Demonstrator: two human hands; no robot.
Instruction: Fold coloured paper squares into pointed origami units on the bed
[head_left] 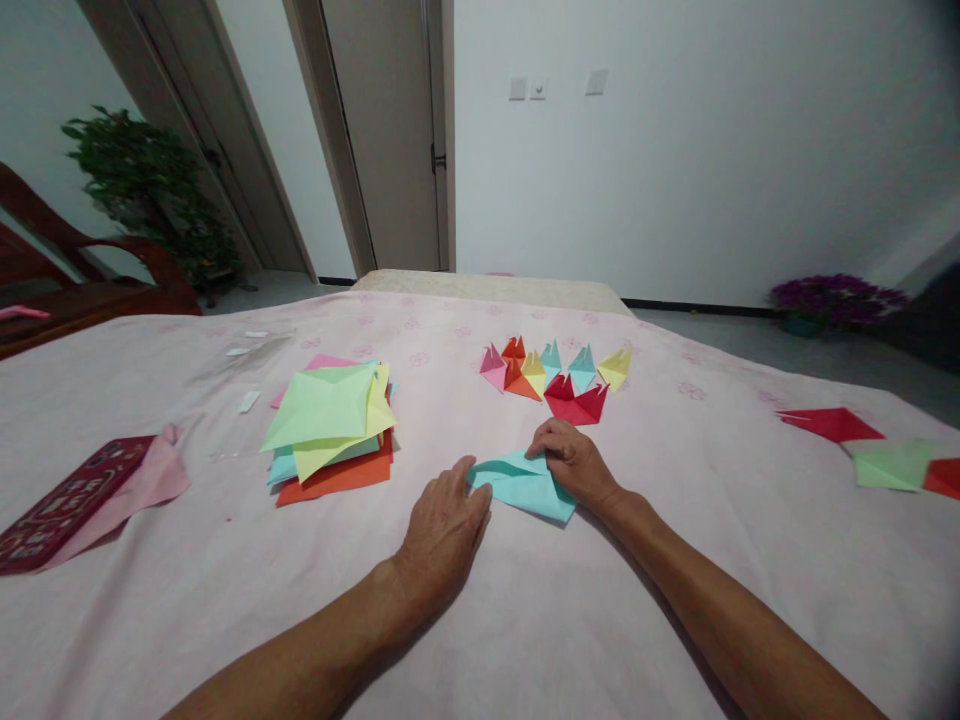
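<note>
On pale floral cloth, thin, creased, layered blue ppr in grip of L hand & R hand.

A light-blue, partly folded paper sheet is laid nearly flat and held at both ends, with an overlapping layer seen along its far side. It is placed nearer the viewer than the pointed red folded-paper figure, slightly leftward.

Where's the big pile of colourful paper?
In the head view, the paper pile lies on the tablecloth, left of centre, between the dark-red patterned item and the light blue paper at the left hand.
</note>
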